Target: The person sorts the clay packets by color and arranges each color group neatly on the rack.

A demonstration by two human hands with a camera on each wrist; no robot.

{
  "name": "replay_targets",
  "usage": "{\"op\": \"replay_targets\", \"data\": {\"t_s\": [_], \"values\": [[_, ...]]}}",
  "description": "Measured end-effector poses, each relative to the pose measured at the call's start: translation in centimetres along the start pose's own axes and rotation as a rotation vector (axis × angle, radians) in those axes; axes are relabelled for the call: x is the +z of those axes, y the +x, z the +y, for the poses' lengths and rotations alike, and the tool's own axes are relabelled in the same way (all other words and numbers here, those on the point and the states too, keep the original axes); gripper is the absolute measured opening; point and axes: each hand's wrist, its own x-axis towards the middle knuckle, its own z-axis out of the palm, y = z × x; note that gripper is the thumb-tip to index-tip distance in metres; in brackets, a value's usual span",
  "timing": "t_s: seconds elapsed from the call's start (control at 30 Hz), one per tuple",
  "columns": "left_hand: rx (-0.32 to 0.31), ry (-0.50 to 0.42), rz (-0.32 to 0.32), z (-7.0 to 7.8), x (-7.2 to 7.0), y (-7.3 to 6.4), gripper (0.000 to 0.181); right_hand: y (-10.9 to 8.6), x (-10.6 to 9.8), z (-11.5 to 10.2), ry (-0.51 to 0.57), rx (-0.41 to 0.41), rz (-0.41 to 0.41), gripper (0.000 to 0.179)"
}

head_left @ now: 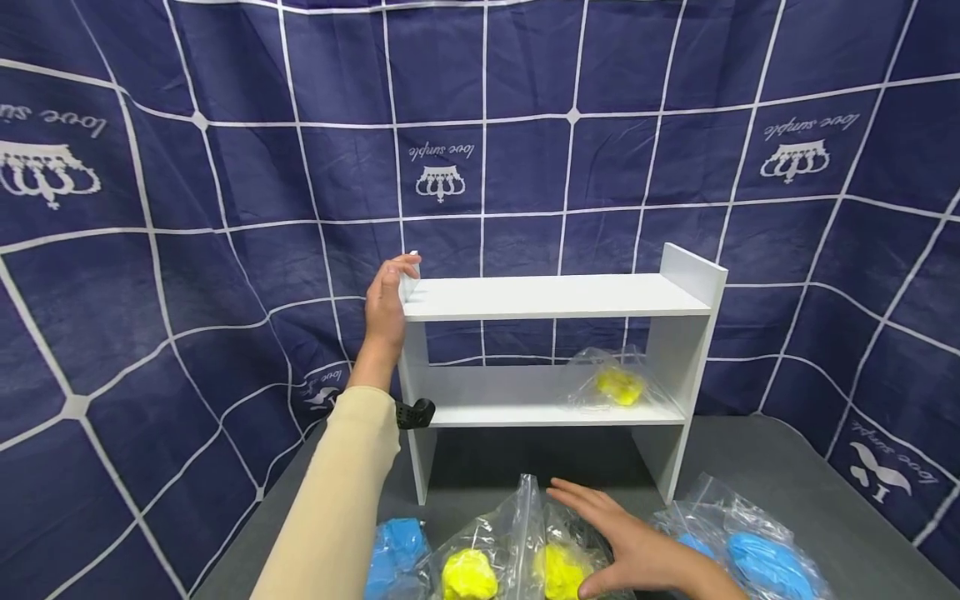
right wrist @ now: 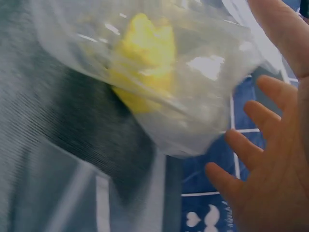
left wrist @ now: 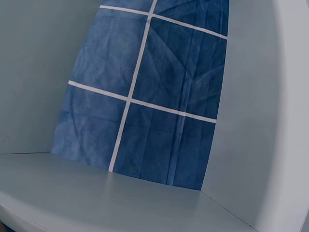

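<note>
A white two-tier shelf point(head_left: 540, 298) stands upright on the dark surface. At its upper left corner my left hand point(head_left: 385, 307) grips the side panel, fingers bent over the top edge. The left wrist view shows only the shelf's inside boards point(left wrist: 253, 116), not the hand. Lower down, my right hand point(head_left: 637, 546) has its fingers spread beside a clear plastic bag with a yellow lump point(head_left: 561, 573); in the right wrist view that hand point(right wrist: 265, 154) holds nothing, and a bagged yellow lump point(right wrist: 145, 63) is close by. Left of it lies another bagged yellow lump point(head_left: 469, 575).
A clear bag with a yellow piece point(head_left: 619, 385) sits at the right of the shelf's lower board. Bagged blue pieces lie at the front left point(head_left: 403, 542) and front right point(head_left: 771, 567). Blue gridded cloth point(head_left: 525, 167) hangs behind and around the sides.
</note>
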Motion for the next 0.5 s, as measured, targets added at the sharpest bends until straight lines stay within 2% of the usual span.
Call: {"op": "replay_targets", "data": {"t_s": [0.1, 0.23, 0.33, 0.5], "values": [[-0.006, 0.000, -0.004, 0.1, 0.1, 0.0, 0.042, -0.3, 0.6, 0.1, 0.088, 0.042, -0.082, 0.097], [-0.001, 0.014, -0.011, 0.3, 0.0, -0.1, 0.045, -0.5, 1.2, 0.3, 0.152, 0.108, -0.158, 0.089], [-0.003, 0.024, -0.010, 0.3, 0.0, -0.1, 0.046, -0.7, 1.6, 0.6, 0.143, 0.120, -0.175, 0.084], [-0.004, 0.034, -0.009, 0.3, -0.1, -0.1, 0.045, -0.8, 2.2, 1.3, 0.137, 0.077, -0.166, 0.077]]}}
